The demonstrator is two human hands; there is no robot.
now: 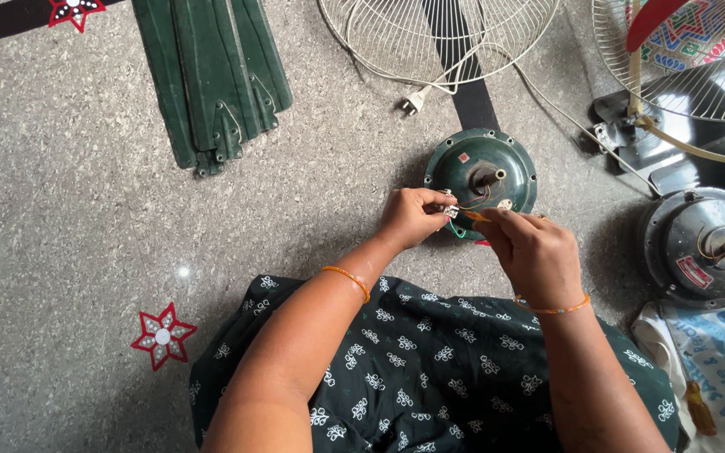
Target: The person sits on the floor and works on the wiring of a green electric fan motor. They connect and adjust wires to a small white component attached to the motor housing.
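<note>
A round dark green fan motor [482, 172] lies on the speckled floor in front of me, shaft up, with coloured wires coming out near its hub. My left hand [411, 216] pinches a small white wire connector [450, 210] at the motor's near edge. My right hand [529, 250] is closed on a thin orange-handled tool [476, 216] whose tip meets the connector. Both wrists wear orange bead bracelets.
Three dark green fan blades [211, 75] lie stacked at the upper left. A white wire fan guard [438, 33] with a cord and plug [413, 102] sits behind the motor. A grey fan motor [702, 247] and another fan are at the right. Red star floor inlays [163, 335] mark the left.
</note>
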